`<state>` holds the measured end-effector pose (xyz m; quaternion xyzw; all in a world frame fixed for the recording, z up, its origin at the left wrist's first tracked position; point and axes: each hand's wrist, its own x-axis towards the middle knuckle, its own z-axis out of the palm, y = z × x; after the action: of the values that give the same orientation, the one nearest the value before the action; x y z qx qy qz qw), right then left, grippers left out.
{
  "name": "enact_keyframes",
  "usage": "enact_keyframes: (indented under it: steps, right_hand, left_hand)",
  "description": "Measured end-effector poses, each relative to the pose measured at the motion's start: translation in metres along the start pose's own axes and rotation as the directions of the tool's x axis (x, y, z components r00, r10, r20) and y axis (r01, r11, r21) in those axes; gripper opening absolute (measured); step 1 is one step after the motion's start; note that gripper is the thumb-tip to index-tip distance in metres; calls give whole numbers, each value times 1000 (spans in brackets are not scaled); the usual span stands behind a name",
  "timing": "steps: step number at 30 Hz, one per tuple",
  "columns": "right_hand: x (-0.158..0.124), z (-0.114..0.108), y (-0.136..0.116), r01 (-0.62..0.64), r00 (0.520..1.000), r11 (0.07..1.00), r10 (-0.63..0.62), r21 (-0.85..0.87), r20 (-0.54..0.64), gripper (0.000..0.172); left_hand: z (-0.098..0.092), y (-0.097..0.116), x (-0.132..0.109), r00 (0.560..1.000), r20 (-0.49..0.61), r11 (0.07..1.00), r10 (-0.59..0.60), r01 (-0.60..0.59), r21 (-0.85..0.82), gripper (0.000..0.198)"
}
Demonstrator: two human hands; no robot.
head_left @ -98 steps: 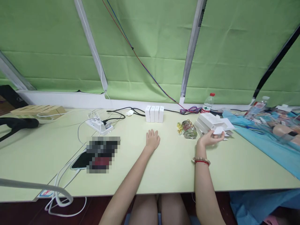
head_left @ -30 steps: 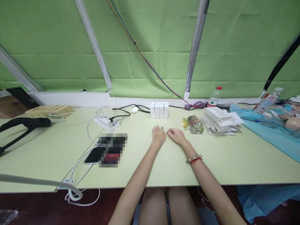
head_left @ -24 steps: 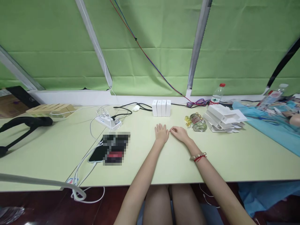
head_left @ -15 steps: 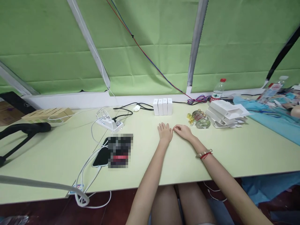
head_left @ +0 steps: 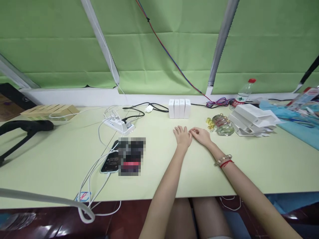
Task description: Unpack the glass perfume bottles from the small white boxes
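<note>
My left hand lies palm down on the pale table, its fingers spread and nothing in it. Beside it rests my right hand, fingers bent and drawn together, their tips at the thumb side of my left hand; whether anything is pinched there is too small to make out. Several white boxes stand upright in a row just beyond my hands. To the right of my right hand are small yellow pieces and a cluster of clear, shiny rounded items.
Flattened white cartons are piled at the right, before a red-capped bottle. At left lie a phone, white cables, a power strip, brown boxes and a black stand. Blue cloth covers the far right.
The scene has shifted as the camera turned slightly. The phone's screen, dark before, now shows content. Both hands keep much the same pose and place on the table.
</note>
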<state>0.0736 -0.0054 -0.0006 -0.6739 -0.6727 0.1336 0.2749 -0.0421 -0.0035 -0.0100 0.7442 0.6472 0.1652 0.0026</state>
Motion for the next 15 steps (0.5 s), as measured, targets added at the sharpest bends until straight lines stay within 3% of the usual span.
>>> enact_keyframes:
  steps: [15]
  right_hand:
    - [47, 21, -14, -167, 983, 986, 165, -22, -80, 24]
  left_hand:
    - [2, 4, 2, 1000, -11, 1000, -3, 3, -18, 48]
